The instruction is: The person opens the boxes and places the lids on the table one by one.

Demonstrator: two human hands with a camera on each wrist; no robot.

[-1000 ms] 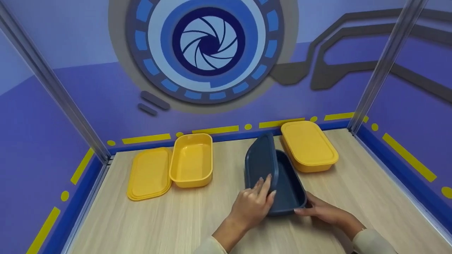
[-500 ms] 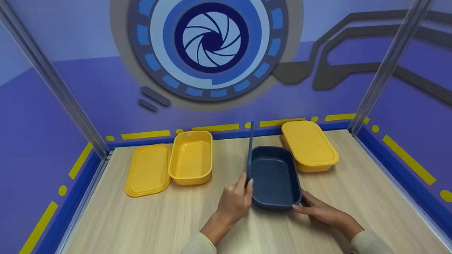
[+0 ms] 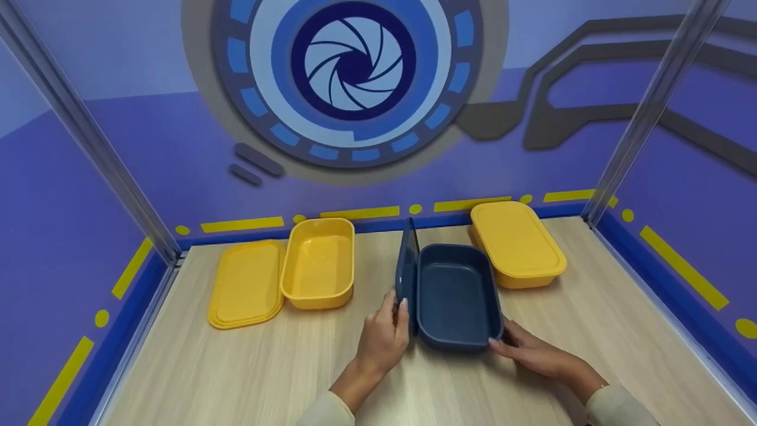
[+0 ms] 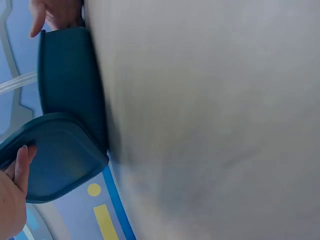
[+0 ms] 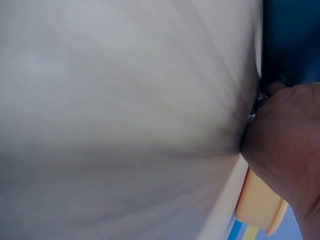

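Note:
A dark blue lunch box (image 3: 456,345) without contents stands on the table, its top uncovered. My right hand (image 3: 535,353) grips its near right corner, thumb at the rim. Just left of the box, a dark blue lid (image 3: 406,269) stands nearly on edge, pinched near its front end by my left hand (image 3: 380,338). The left wrist view has the lid (image 4: 65,162) tilted against the side of the box (image 4: 72,75). In the right wrist view, the right hand (image 5: 285,135) lies against the box, its fingertips hidden.
Left of the lid stands an uncovered yellow lunch box (image 3: 319,303), with a yellow lid (image 3: 247,284) lying beside it. A covered yellow lunch box (image 3: 519,239) sits at the back right. Printed panels (image 3: 142,154) wall the wooden table (image 3: 236,378) at the back and sides.
My left hand has lifted the dark blue lid off the box opening and moved it left, turning it on edge beside the box. The right hand stays at the box corner.

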